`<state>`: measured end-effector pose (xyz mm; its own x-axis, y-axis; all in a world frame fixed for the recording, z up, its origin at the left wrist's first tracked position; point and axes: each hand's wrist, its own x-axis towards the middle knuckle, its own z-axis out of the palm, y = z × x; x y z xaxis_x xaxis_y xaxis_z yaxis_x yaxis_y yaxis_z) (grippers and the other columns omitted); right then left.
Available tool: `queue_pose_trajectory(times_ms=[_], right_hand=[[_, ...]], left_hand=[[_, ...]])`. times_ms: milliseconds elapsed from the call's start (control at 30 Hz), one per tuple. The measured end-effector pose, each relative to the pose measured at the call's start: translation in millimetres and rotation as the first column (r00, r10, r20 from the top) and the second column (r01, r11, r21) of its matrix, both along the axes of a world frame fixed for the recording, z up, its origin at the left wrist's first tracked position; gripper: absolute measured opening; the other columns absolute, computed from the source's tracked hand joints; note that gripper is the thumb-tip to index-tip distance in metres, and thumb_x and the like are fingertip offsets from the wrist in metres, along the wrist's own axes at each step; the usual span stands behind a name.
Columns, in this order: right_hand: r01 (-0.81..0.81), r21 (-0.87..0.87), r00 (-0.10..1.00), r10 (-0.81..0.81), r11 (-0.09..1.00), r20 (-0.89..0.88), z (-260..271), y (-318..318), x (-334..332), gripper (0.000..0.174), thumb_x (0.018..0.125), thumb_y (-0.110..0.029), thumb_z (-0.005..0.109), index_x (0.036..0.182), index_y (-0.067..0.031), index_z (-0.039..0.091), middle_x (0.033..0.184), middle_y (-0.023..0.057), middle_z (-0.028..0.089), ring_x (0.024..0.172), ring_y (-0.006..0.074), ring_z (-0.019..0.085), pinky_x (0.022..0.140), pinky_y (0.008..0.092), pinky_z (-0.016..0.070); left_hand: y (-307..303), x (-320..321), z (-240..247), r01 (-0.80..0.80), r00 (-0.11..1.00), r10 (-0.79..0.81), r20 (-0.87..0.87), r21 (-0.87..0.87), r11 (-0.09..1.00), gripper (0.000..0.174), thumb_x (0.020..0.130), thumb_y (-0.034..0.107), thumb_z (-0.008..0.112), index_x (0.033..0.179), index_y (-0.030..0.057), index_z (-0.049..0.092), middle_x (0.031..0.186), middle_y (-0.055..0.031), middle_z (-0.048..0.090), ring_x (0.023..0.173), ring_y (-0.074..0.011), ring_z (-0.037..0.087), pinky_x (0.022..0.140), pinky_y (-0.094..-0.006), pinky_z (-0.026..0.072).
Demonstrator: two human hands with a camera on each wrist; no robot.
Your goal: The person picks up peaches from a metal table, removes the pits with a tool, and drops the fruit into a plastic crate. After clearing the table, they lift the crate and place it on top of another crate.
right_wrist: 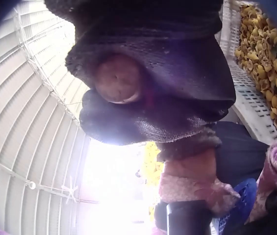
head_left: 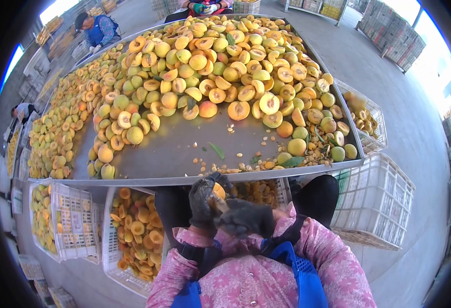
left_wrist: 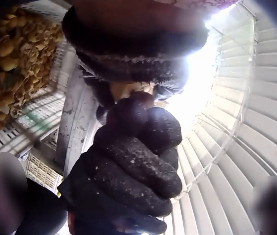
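Note:
Over the lap, my gloved left hand [head_left: 202, 201] grips a yellow peach half [head_left: 218, 191] just below the metal table's front edge. My right hand [head_left: 248, 217], in a dark glove too, is curled round a slim tool [head_left: 219, 205] with a wooden-looking handle. The tool's front end meets the peach half, and its tip is hidden there. In the right wrist view the round handle end [right_wrist: 118, 78] shows between the gloved fingers. Halved peaches [head_left: 199, 61] are heaped across the metal table [head_left: 174, 143], with pits, scraps and leaves near its front edge.
A crate of hollowed peach halves [head_left: 138, 231] stands at lower left, and another [head_left: 258, 192] sits under the table edge between the knees. An overturned white crate [head_left: 374, 200] lies at right. Other people work at the far side and left, among stacked crates [head_left: 392, 33].

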<state>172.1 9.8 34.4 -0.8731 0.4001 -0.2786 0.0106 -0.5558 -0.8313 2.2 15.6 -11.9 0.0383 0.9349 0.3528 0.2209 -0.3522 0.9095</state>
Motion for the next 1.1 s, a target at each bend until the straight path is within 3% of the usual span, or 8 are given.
queue_pose_trajectory(times_ms=[33, 133, 267, 333, 400, 500, 767, 1100], right_hand=[[-0.046, 0.464, 0.993, -0.011, 0.885, 0.12, 4.2, 1.0, 0.5, 0.018, 0.093, -0.021, 0.053, 0.098, -0.0029, 0.055, 0.07, 0.002, 0.052, 0.048, 0.0079, 0.046, 0.042, 0.025, 0.0393], [0.113, 0.264, 0.992, -0.125, 0.958, 0.028, 0.2, -10.0, -0.6, 0.018, 0.094, -0.019, 0.052, 0.101, -0.0027, 0.055, 0.07, 0.0028, 0.053, 0.047, 0.0083, 0.046, 0.041, 0.0253, 0.0393], [0.221, 0.828, 0.975, -0.119, 0.515, -0.187, -18.2, -7.3, -6.0, 0.018, 0.093, -0.018, 0.053, 0.101, -0.0027, 0.054, 0.07, 0.0033, 0.053, 0.047, 0.0082, 0.046, 0.041, 0.0253, 0.0391], [0.014, -0.351, 1.0, -0.013, 0.936, 0.006, 0.6, -5.4, -3.0, 0.016, 0.092, -0.016, 0.055, 0.101, -0.0032, 0.054, 0.069, 0.0038, 0.053, 0.048, 0.0082, 0.048, 0.04, 0.0251, 0.0388], [0.004, -0.195, 0.997, 0.012, 0.981, 0.08, -16.2, -7.4, -1.8, 0.021, 0.093, -0.016, 0.053, 0.108, -0.0017, 0.052, 0.076, 0.0042, 0.055, 0.053, 0.0094, 0.052, 0.043, 0.0241, 0.0417], [-0.032, -0.086, 0.99, 0.044, 0.996, 0.137, -0.9, -5.4, 4.7, 0.025, 0.095, -0.017, 0.05, 0.114, -0.0007, 0.05, 0.08, 0.0036, 0.055, 0.054, 0.0096, 0.055, 0.044, 0.0229, 0.0434], [0.088, -0.374, 0.961, 0.02, 0.923, 0.275, 12.5, -5.4, -7.8, 0.026, 0.094, -0.016, 0.053, 0.115, -0.0007, 0.051, 0.071, 0.0003, 0.052, 0.049, 0.0075, 0.048, 0.042, 0.0213, 0.0381], [-0.171, -0.798, 0.919, -0.198, 0.578, -0.341, -33.1, -23.9, -13.6, 0.024, 0.098, -0.015, 0.045, 0.119, -0.0025, 0.047, 0.069, -0.0013, 0.046, 0.052, 0.0063, 0.043, 0.043, 0.0222, 0.0339]], left_hand=[[-2.9, 1.3, 11.2, -0.003, 1.0, 0.003, 0.002, 0.002, 1.0, 0.051, 0.093, 0.043, 0.043, 0.108, -0.0025, 0.06, 0.093, -0.0097, 0.067, 0.083, -0.0203, 0.064, 0.082, -0.0346, 0.0505], [-7.5, 4.2, 37.5, 0.187, 0.911, -0.059, 0.408, -0.28, 0.942, 0.048, 0.093, 0.041, 0.044, 0.107, -0.0025, 0.06, 0.094, -0.0104, 0.067, 0.086, -0.0203, 0.064, 0.083, -0.0339, 0.0513], [-3.7, -7.7, 12.1, 0.052, 0.994, -0.049, -0.094, 0.029, 0.998, 0.04, 0.093, 0.033, 0.05, 0.106, -0.0029, 0.06, 0.096, -0.0118, 0.067, 0.09, -0.0208, 0.065, 0.085, -0.0345, 0.0515], [-2.3, -9.4, 3.5, 0.009, 0.954, 0.071, -0.292, 0.264, 0.964, 0.036, 0.092, 0.029, 0.054, 0.105, -0.0029, 0.06, 0.096, -0.0122, 0.067, 0.09, -0.0209, 0.065, 0.084, -0.0343, 0.0519], [-5.7, -10.2, 5.9, 0.249, 0.957, -0.209, 0.2, -0.203, 0.947, 0.029, 0.085, 0.021, 0.064, 0.103, -0.0019, 0.061, 0.095, -0.0124, 0.067, 0.088, -0.0205, 0.065, 0.083, -0.0335, 0.0521], [-0.2, -9.9, 16.1, 0.249, 0.92, -0.14, -0.367, 0.27, 0.93, 0.032, 0.084, 0.025, 0.066, 0.101, -0.0016, 0.061, 0.093, -0.0116, 0.067, 0.085, -0.0201, 0.066, 0.077, -0.0316, 0.0541], [-10.6, -4.5, -41.6, 0.092, 0.977, -0.041, 0.21, -0.24, 0.966, 0.044, 0.096, 0.04, 0.043, 0.112, 0.0015, 0.056, 0.102, -0.014, 0.064, 0.091, -0.0238, 0.064, 0.072, -0.0364, 0.0569], [-6.8, 13.9, -26.8, -0.094, 0.785, 0.25, 0.567, -0.289, 0.953, 0.033, 0.094, 0.018, 0.046, 0.115, -0.005, 0.055, 0.106, -0.0167, 0.063, 0.094, -0.0275, 0.063, 0.087, -0.0398, 0.0505]])
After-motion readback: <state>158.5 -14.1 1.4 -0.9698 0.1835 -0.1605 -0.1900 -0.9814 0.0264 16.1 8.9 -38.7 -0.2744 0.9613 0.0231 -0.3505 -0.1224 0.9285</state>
